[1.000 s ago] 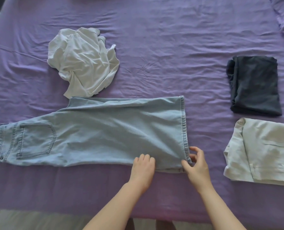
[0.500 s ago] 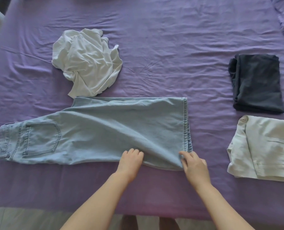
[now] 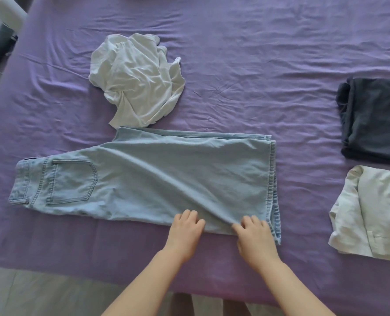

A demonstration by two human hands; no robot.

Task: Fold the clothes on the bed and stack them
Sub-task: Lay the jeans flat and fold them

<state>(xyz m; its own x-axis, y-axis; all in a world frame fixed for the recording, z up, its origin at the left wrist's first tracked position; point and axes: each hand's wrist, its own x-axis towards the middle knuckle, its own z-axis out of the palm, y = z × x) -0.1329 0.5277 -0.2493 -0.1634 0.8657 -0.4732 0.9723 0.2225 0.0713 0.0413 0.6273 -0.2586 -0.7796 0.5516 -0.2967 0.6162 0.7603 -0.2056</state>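
The purple-sheeted bed carries light-blue jeans, a crumpled white shirt, a folded dark garment and folded beige trousers.

1. A home bedroom: a bed under a wrinkled purple sheet fills the view.
2. Household laundry lies on the bed: jeans, a crumpled white shirt, and folded garments at its right side.
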